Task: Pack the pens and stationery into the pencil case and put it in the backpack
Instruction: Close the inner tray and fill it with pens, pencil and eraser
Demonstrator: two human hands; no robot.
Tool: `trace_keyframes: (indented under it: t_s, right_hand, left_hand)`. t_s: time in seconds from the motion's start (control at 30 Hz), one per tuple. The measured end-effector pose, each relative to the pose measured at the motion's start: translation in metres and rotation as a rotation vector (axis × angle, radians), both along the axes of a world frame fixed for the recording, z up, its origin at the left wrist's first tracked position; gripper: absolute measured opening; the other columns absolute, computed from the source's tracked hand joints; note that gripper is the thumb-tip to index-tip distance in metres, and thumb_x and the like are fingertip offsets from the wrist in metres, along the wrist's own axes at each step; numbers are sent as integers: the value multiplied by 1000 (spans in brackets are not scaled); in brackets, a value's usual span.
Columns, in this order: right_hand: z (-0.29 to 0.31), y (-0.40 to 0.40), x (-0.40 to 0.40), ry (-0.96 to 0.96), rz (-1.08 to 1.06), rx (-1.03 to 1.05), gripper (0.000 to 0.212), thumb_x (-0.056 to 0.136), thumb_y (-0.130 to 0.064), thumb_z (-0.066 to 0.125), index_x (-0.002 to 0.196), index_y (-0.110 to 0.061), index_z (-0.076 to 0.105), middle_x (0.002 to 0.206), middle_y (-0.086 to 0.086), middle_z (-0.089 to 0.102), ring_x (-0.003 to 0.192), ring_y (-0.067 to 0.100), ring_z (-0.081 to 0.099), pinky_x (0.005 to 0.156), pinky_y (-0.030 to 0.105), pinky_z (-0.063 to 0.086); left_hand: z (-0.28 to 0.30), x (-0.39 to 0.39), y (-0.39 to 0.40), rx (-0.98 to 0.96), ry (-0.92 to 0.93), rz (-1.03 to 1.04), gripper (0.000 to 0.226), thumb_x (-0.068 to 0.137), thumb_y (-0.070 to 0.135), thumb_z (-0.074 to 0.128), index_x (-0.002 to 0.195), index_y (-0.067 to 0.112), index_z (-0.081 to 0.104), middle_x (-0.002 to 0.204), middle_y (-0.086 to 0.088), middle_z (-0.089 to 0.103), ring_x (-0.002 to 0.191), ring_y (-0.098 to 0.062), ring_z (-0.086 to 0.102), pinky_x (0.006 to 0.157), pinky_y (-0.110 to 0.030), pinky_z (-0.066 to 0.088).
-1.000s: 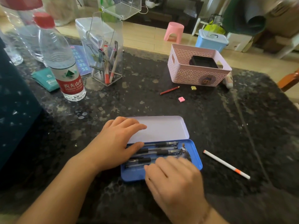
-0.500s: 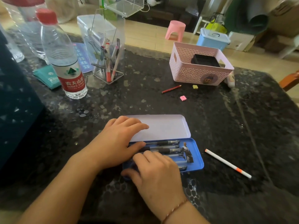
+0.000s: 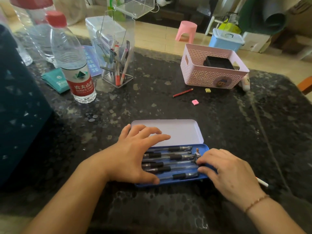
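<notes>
The blue pencil case (image 3: 170,183) lies open on the dark table, its pale lid (image 3: 182,132) folded back flat. Several black pens (image 3: 177,157) lie side by side in the tray, with a small clip (image 3: 197,155) at their right end. My left hand (image 3: 133,156) rests spread over the case's left end, thumb on the front rim. My right hand (image 3: 228,171) sits at the right end, fingertips touching the pens' tips and the rim. A white pen (image 3: 262,182) pokes out from under that hand. The dark blue backpack (image 3: 20,115) stands at the left.
A red pencil (image 3: 182,92), a pink eraser (image 3: 195,102) and a yellow eraser (image 3: 207,90) lie before a pink basket (image 3: 209,76). A clear pen holder (image 3: 118,65), a water bottle (image 3: 74,65) and a teal packet (image 3: 56,81) stand at the back left.
My right hand has slid from the left-middle of the tray to its right end, uncovering the pens. My left hand has stayed on the case.
</notes>
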State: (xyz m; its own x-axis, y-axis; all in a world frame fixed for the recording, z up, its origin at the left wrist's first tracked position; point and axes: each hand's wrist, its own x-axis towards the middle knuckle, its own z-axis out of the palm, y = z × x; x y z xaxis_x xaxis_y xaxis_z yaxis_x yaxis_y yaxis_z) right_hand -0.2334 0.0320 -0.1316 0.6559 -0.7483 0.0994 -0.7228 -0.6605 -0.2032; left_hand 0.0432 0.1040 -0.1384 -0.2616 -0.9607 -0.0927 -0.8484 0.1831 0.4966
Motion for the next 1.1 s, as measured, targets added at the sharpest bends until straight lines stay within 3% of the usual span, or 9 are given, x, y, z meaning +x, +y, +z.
trace_keyframes:
  t_s: [0.1,0.2,0.33,0.5,0.7,0.9,1.0,1.1]
  right_hand:
    - [-2,0,-2,-58,-14,-50,14,75,-23,78,80,-32,69,81,-16,67,72,7,58,57,17,41]
    - [9,-7,-14,-137,-74,-143,5,83,-26,66,81,-29,70,83,-14,67,75,12,61,63,23,44]
    - [27,-14,-38,-246,-154,-131,5,79,-30,66,81,-30,71,84,-16,67,79,10,63,72,26,47]
    - [21,4,-38,-190,-92,-68,12,76,-41,64,80,-32,71,86,-21,67,80,3,63,72,21,47]
    - [10,6,-19,-143,-58,-81,9,74,-31,80,79,-30,72,79,-19,69,71,4,63,65,22,47]
    - [18,11,-1,-18,-63,-48,21,63,-30,84,73,-34,66,73,-22,64,65,3,51,51,20,44]
    - [22,16,6,27,-107,41,30,58,-28,88,68,-39,62,63,-27,52,60,-1,47,46,17,37]
    - [24,14,9,72,-151,118,32,64,-32,84,66,-47,56,60,-32,46,63,-9,44,51,12,27]
  left_hand:
    - [-3,0,-1,47,-45,-12,105,65,75,67,146,56,3,152,24,13,144,-7,0,117,-55,-12]
    - [-4,0,-1,57,-42,-8,105,66,74,67,146,56,1,151,25,13,143,-6,-1,117,-55,-14]
    - [-5,1,-2,82,-45,12,100,71,71,66,146,56,2,151,25,15,142,-4,0,117,-53,-15]
    - [-7,5,-2,44,-79,70,91,76,68,61,148,54,6,152,22,18,144,-8,2,117,-51,-15]
    - [-3,8,-1,82,-58,80,88,78,69,60,148,52,10,152,22,20,143,-7,2,119,-52,-9]
    - [3,3,-1,-3,23,76,76,84,48,62,149,45,22,149,20,28,141,-4,10,119,-52,7]
    - [3,2,-1,9,7,56,78,82,53,62,149,44,22,149,20,27,142,-6,11,119,-52,6]
    - [2,4,-1,30,-2,44,85,77,65,62,149,48,19,149,22,24,141,-4,8,120,-52,4]
